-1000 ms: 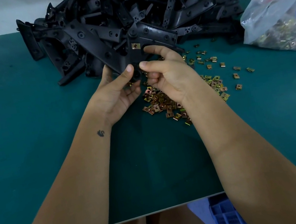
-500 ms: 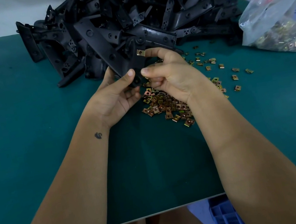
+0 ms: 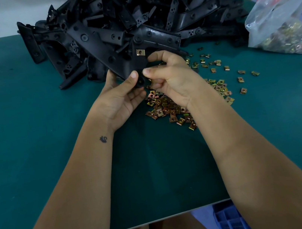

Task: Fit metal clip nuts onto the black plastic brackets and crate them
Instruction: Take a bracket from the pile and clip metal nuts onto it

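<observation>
I hold one black plastic bracket (image 3: 134,63) upright in front of the bracket pile, both hands on its lower end. My left hand (image 3: 121,97) grips it from the left, thumb pressed on its face. My right hand (image 3: 169,73) grips it from the right, thumb and fingers pinched at the lower tab; whether a nut sits between them is hidden. A brass clip nut (image 3: 140,52) is fitted on the bracket's upper part. Loose clip nuts (image 3: 167,107) lie heaped on the green mat under my right wrist.
A big pile of black brackets (image 3: 130,12) fills the back of the green table (image 3: 30,133). A clear plastic bag of clip nuts (image 3: 287,33) lies at the right. A blue crate (image 3: 232,222) shows below the table's near edge. Scattered nuts (image 3: 241,79) spread rightward.
The bracket has been turned slightly in my hands, and both hands stay closed on its lower end. The fitted nut now shows a little higher.
</observation>
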Demonstrator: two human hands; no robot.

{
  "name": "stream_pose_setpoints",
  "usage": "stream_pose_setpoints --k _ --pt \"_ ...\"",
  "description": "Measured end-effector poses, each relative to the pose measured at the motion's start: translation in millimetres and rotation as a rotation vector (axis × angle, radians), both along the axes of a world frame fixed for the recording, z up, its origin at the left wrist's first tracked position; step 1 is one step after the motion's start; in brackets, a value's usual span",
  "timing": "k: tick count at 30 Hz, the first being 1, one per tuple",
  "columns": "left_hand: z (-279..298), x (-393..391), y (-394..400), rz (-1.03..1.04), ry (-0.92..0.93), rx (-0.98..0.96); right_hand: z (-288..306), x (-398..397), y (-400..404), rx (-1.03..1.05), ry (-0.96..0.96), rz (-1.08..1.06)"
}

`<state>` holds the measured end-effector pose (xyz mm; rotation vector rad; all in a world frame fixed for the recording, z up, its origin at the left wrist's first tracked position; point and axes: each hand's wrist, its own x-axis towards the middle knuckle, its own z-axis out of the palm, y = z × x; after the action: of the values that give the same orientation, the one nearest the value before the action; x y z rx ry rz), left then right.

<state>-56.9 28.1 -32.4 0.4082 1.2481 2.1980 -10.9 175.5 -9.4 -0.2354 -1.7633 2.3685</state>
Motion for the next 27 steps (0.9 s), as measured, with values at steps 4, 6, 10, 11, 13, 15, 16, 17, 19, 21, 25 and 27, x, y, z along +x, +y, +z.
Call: stream_pose_setpoints --k 4,6,10,11,13,15,16,17,19,21,25,27 --pt "-2.2 0.1 1.5 -0.002 0.012 0.041 -3.8 -3.2 -8.0 0.006 0.000 -0.028" --pt "-2.6 0.2 2.2 0.009 -0.004 0.076 -3.6 -3.9 -8.6 0.011 0.015 -0.051" --pt "-2.3 0.3 2.7 -0.024 -0.050 0.134 0.3 -1.7 -3.7 -0.054 0.065 -0.018" --pt "-2.4 0.4 2.4 -0.030 -0.058 0.148 1.7 -1.4 -3.6 -0.097 0.066 -0.001" --pt "-2.2 0.8 1.6 -0.030 -0.063 0.171 3.1 -1.4 -4.2 -0.151 0.044 0.030" --pt "-1.6 1.3 1.1 -0.021 -0.063 0.186 3.0 -1.7 -4.7 -0.132 0.011 0.041" --pt "-1.4 1.4 1.2 -0.017 -0.062 0.188 2.3 -1.8 -4.9 -0.096 -0.004 0.039" --pt "-1.3 1.5 1.5 -0.015 -0.061 0.186 1.6 -2.0 -5.2 -0.053 -0.017 0.034" --pt "-1.3 1.5 2.2 -0.017 -0.061 0.176 0.2 -2.5 -6.2 0.037 -0.036 0.020" --pt "-1.3 1.7 2.8 -0.019 -0.067 0.169 -1.1 -3.5 -7.5 0.093 -0.044 0.010" --pt "-1.2 1.1 2.5 -0.015 -0.068 0.151 -1.2 -4.1 -9.1 0.085 -0.029 -0.031" --pt "-1.1 1.1 2.2 -0.024 -0.060 0.124 0.0 -3.8 -7.5 0.063 -0.020 -0.069"
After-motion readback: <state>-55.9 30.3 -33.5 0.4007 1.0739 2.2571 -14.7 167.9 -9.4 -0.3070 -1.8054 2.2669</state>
